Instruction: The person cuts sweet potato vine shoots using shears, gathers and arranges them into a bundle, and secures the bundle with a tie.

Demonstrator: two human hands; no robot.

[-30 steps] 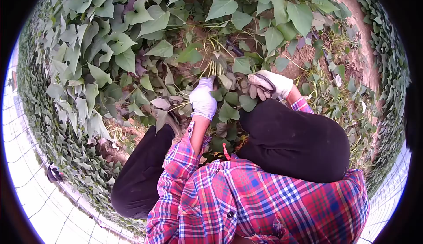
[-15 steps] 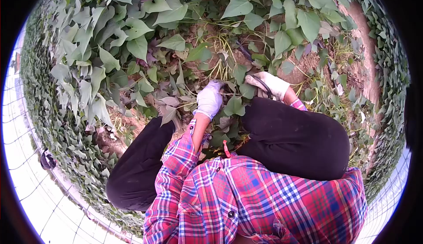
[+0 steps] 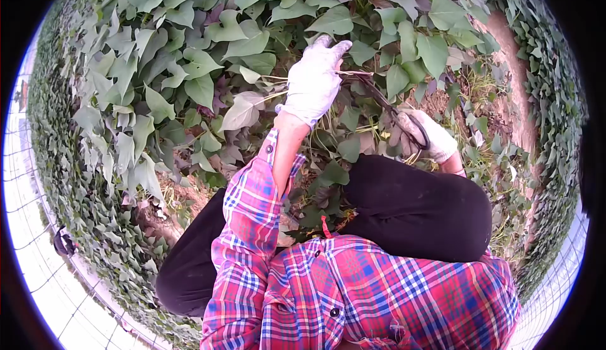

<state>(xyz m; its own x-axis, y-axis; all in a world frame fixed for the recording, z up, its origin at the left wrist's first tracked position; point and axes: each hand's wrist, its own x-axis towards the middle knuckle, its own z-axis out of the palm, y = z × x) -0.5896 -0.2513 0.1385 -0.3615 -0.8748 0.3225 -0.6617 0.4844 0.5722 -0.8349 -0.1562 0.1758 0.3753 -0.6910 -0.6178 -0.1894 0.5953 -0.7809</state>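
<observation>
My left hand (image 3: pixel 312 83), in a pale glove, reaches up among heart-shaped green leaves. It is closed around vine stems, with pale stalks and a grey-green leaf (image 3: pixel 243 111) trailing to its left and a thin purplish stem (image 3: pixel 355 72) sticking out on its right. Two of its fingertips point upward. In my right hand (image 3: pixel 416 134), gloved in off-white with a soiled palm side, is a pair of scissors (image 3: pixel 383 99). Dark looped handles lie in the fingers, and the blades point up and left, close to the purplish stem. Leaves partly cover the blade tips.
Dense leafy vines (image 3: pixel 158 47) surround me. Bare brown soil (image 3: pixel 508 66) shows in a strip at the right, and cut-looking stalks lie below the hands. My knees in black trousers (image 3: pixel 416 208) are bent close by. Pale netting or grid (image 3: pixel 44 268) is at the far left.
My left hand has moved up and slightly right, now with stems in it. My right hand has shifted right and a little down, and the scissors' blades have come into view.
</observation>
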